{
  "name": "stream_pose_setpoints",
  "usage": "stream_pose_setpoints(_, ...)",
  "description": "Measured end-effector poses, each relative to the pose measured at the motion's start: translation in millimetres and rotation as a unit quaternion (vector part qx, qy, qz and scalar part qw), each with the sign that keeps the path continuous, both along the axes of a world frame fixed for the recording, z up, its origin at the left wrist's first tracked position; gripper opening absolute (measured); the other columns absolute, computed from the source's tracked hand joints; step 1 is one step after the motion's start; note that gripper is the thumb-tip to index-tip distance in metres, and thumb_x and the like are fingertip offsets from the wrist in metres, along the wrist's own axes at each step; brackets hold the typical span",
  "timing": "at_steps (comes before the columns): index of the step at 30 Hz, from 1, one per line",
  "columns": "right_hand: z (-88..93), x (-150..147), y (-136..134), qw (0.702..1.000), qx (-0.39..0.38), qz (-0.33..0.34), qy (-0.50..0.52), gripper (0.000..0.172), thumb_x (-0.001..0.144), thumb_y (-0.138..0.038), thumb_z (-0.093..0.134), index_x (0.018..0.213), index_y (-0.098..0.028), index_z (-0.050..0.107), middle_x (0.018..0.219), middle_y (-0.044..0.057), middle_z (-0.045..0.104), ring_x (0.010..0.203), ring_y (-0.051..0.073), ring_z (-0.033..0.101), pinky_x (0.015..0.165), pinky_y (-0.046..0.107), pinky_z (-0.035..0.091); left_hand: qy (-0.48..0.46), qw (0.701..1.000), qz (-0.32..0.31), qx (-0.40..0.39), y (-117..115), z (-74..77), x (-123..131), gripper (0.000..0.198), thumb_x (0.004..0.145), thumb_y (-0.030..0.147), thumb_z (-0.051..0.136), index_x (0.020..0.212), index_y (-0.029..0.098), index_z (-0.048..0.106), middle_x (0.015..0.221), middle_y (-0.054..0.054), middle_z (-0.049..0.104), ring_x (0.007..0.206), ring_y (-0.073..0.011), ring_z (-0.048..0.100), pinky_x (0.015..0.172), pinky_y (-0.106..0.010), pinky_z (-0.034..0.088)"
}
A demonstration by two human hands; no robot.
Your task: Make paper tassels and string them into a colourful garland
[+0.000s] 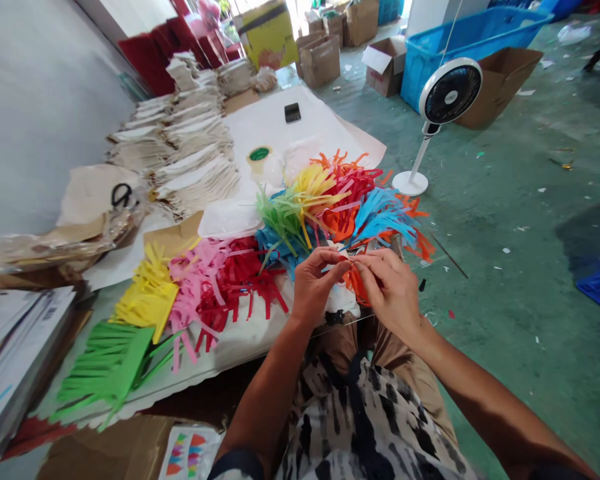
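My left hand (316,283) and my right hand (391,291) meet at the table's edge, above my lap. Both are closed in a pinch at a narrow reddish-orange twist, and the strips of an orange paper tassel (359,285) hang down between them. The fingers hide much of the pinched part. Just beyond lie fringed paper bunches: light blue (386,215), yellow (314,187), pale green (284,217) and red. To the left, flat fringed sheets in dark red (235,273), pink (196,267), yellow (145,293) and green (107,360) overlap in a row.
A white fan (450,93) stands beyond the table's right side. On the table are a tape roll (259,155), a phone (293,113), a clear plastic tray (230,219) and stacks of white bundles (200,180). Cartons (320,60) and a blue crate (415,73) stand behind.
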State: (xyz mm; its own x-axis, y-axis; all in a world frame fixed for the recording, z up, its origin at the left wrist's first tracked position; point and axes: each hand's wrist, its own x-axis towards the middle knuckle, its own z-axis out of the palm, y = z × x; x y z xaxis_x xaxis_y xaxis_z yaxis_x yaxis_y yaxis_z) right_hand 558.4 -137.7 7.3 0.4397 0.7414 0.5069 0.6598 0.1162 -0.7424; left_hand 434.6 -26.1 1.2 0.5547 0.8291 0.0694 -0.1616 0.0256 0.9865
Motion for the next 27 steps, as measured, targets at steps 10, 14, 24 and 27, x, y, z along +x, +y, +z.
stream_pose_setpoints(10, -6.6, 7.9, 0.0, 0.998, 0.037, -0.001, -0.045, 0.023, 0.107, -0.02, 0.056, 0.115, -0.021, 0.077, 0.105, 0.009, 0.074, 0.095, 0.021, 0.07, 0.082, 0.036, 0.055, -0.021, 0.999, -0.038, -0.029, 0.4, 2.4, 3.6, 0.028, 0.084, 0.042, 0.087, 0.092, 0.018, 0.075, 0.089, -0.001, 0.075, 0.076, -0.0112, 0.071, 0.07, -0.022, 0.062)
stream_pose_setpoints(14, -5.7, 10.0, -3.2, 0.997, 0.043, -0.001, -0.065, 0.024, 0.106, -0.017, 0.057, 0.119, -0.021, 0.076, 0.106, 0.009, 0.074, 0.097, 0.02, 0.07, 0.083, 0.035, 0.056, -0.011, 0.999, -0.042, -0.022, 1.2, 1.6, 5.3, 0.029, 0.085, 0.044, 0.086, 0.093, 0.018, 0.073, 0.086, -0.001, 0.075, 0.077, -0.0126, 0.073, 0.07, -0.023, 0.063)
stream_pose_setpoints(24, -8.5, 15.1, -6.7, 0.99, 0.004, -0.029, -0.138, 0.025, 0.107, -0.02, 0.055, 0.121, -0.021, 0.076, 0.107, 0.008, 0.077, 0.094, 0.02, 0.073, 0.079, 0.033, 0.057, 0.009, 0.999, -0.05, 0.0, 0.6, -2.6, 7.5, 0.028, 0.087, 0.044, 0.084, 0.095, 0.019, 0.075, 0.093, -0.001, 0.073, 0.087, -0.0136, 0.071, 0.076, -0.025, 0.064)
stream_pose_setpoints(27, -7.0, 15.1, -7.9, 0.983, -0.004, -0.034, -0.179, 0.025, 0.106, -0.019, 0.056, 0.123, -0.019, 0.076, 0.108, 0.008, 0.077, 0.094, 0.019, 0.074, 0.076, 0.031, 0.057, 0.013, 0.999, -0.047, 0.015, 0.9, -3.9, 7.4, 0.025, 0.087, 0.043, 0.084, 0.095, 0.02, 0.076, 0.093, -0.001, 0.074, 0.087, -0.0133, 0.07, 0.078, -0.025, 0.064)
